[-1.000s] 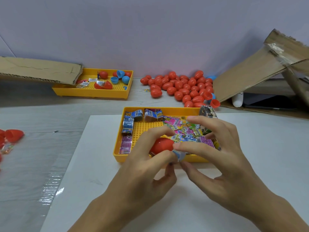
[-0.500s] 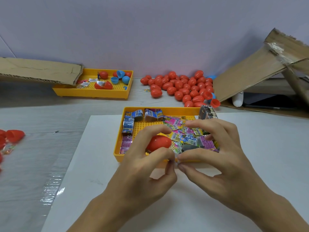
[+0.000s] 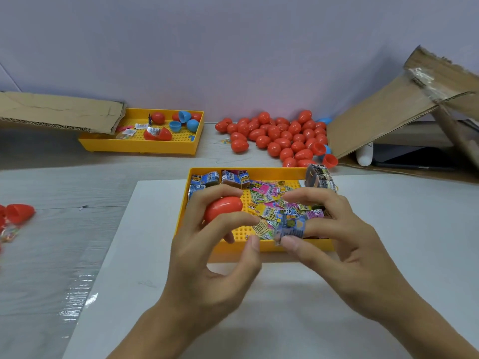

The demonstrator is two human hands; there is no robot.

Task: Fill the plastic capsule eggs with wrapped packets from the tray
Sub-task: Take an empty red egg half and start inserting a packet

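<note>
Single head-worn wide-angle view, looking forward and down, close over both hands; yellow tray (image 3: 261, 172) centre, wall behind. No second view.

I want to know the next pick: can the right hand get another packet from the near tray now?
Probably not yet. The right hand already pinches a blue packet, so its fingers are busy, though the near tray lies open just below.

Grey table (image 3: 64, 193) w/ white board (image 3: 388, 229), 2 yellow trays (image 3: 181, 218) (image 3: 140, 146), loose red eggs (image 3: 280, 136), cardboard (image 3: 375, 120).
</note>
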